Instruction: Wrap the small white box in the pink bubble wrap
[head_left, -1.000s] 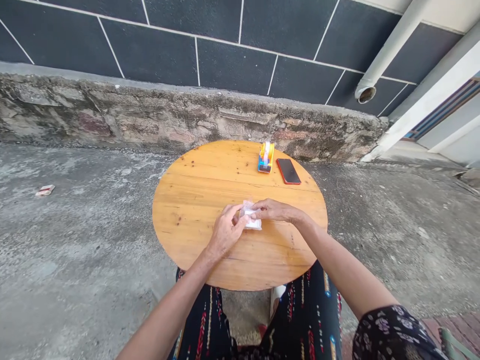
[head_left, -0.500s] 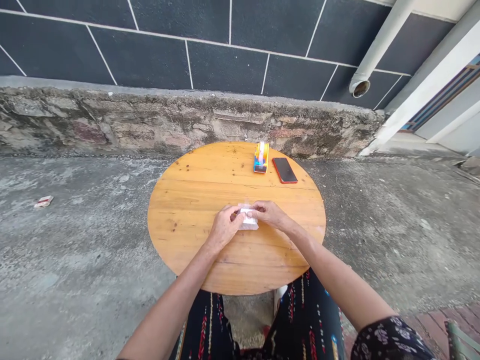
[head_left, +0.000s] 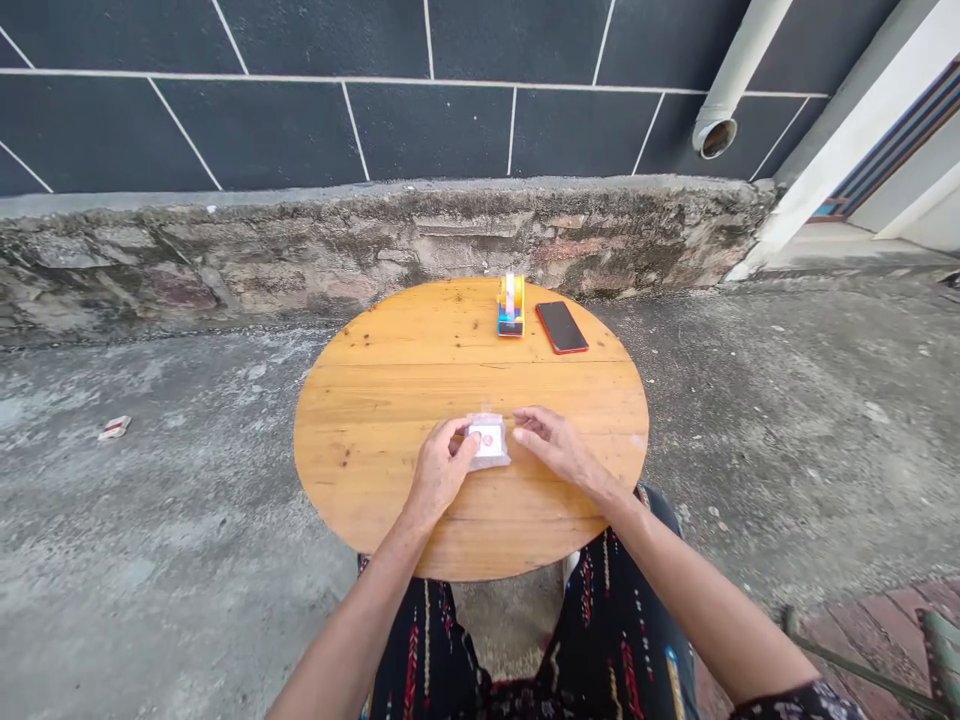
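A small white box (head_left: 491, 441) with a pinkish round mark on top lies on the wooden table, with clear plastic wrap (head_left: 489, 462) around it. My left hand (head_left: 442, 462) holds its left side, the thumb resting on the top face and the fingers behind the edge. Just to the right of the box is my right hand (head_left: 553, 443), apart from it, with thumb and fingers spread and nothing between them. A short strip of clear tape or film seems to stick up at the wrap's far edge.
Toward the table's (head_left: 360, 400) far edge stands a yellow and blue tape dispenser (head_left: 511, 306). A phone (head_left: 561, 328) with a red edge lies to its right. Behind the table runs a rough stone wall base (head_left: 300, 255). My legs are under the near edge.
My right hand has let go of the wrapped box and moved right, opening its fingers. More of the box's top now shows. My left hand stays on it. The camera view has shifted slightly.
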